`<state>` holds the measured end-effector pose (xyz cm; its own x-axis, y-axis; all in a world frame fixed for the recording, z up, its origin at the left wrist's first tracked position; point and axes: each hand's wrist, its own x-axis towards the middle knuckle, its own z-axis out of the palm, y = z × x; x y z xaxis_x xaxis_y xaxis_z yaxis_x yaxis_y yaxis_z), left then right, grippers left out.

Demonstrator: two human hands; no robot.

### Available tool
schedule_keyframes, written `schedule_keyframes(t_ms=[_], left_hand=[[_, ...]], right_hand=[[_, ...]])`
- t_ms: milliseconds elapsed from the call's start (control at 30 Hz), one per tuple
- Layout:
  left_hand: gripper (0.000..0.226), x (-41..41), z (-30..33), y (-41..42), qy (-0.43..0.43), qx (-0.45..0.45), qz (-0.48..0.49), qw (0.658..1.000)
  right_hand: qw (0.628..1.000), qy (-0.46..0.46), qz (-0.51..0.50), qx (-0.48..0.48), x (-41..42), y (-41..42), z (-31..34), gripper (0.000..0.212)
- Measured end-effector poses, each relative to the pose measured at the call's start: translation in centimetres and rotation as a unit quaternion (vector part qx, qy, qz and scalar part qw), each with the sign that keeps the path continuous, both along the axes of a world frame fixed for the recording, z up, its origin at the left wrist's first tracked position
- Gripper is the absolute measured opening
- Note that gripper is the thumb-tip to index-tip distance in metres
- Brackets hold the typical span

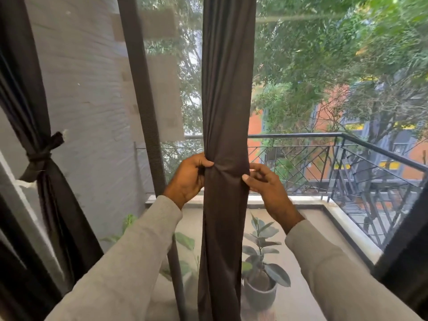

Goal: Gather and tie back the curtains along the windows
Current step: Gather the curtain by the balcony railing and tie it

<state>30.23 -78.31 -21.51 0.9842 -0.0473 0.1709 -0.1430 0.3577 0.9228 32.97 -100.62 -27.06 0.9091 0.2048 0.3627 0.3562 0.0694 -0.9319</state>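
Looking down along my two grey sleeves [139,251], I see both hands meeting at a dark curtain [225,100] that hangs straight down the middle of the view, gathered into a narrow column. My left hand [188,178] sits on the curtain's left edge, fingers curled and thumb pressed across the front, pinching the bunched cloth where it narrows. My right hand [264,184] is at the right edge at about the same height; its thumb touches the cloth while the other fingers are spread and loosely bent beside it, so I read it as touching, not gripping. Whether a tie band runs round the curtain under the hands I cannot tell.

To the left, nearer the wall, a second curtain [46,181] hangs already gathered, cinched at its waist by a dark knotted tie [42,156].

Behind the middle curtain stands a dark frame post [141,89] with mesh screen on either side. Through the screen, on the balcony floor, a potted plant [261,269] with broad leaves stands just right of the curtain, and more leaves show to its left. Beyond that runs a black metal railing [335,163], then trees [324,54] and an orange building [324,117] well beyond.
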Motion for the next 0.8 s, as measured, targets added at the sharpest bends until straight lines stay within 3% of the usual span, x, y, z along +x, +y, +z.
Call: schedule_keyframes(t_ms=[133, 267, 333, 400, 433, 533, 600, 700, 800], left_hand=[[0.021, -0.4, 0.9, -0.7, -0.056, 0.173, 0.083, 0.98], [0.023, -0.5, 0.4, -1.8, -0.159, 0.28, 0.164, 0.933], [0.035, -0.8, 0.0, -1.9, -0.189, 0.34, 0.203, 0.899], [0.038, -1.0, -0.1, -2.2, -0.192, 0.35, 0.208, 0.893], [0.039, -1.1, -0.2, -2.4, -0.187, 0.339, 0.193, 0.902], [0.039, -1.2, -0.1, -2.8, -0.172, 0.286, 0.126, 0.934], [0.039, -1.3, 0.0, -3.0, -0.169, 0.269, 0.11, 0.942], [0.035, -1.4, 0.0, -3.0, -0.183, 0.283, 0.119, 0.934], [0.025, -1.1, -0.2, -2.7, -0.188, 0.303, 0.151, 0.922]], right_hand=[[0.993, -0.012, -0.112, 0.021, 0.4, -0.6, 0.2, 0.021], [0.969, -0.102, -0.223, -0.043, 0.2, -0.6, 0.0, 0.02], [0.956, -0.122, -0.259, -0.059, -0.7, -0.4, 0.2, 0.038], [0.945, -0.161, -0.276, -0.066, -1.4, -0.5, 0.4, 0.06], [0.933, -0.202, -0.287, -0.081, -1.6, -0.7, 0.4, 0.06], [0.903, -0.305, -0.275, -0.126, -1.2, -0.7, 0.2, 0.027], [0.916, -0.285, -0.257, -0.119, -1.1, -0.4, 0.0, 0.014], [0.937, -0.227, -0.252, -0.087, -1.9, -0.1, 0.2, 0.025], [0.936, -0.225, -0.256, -0.092, -2.2, -0.4, 0.1, 0.026]])
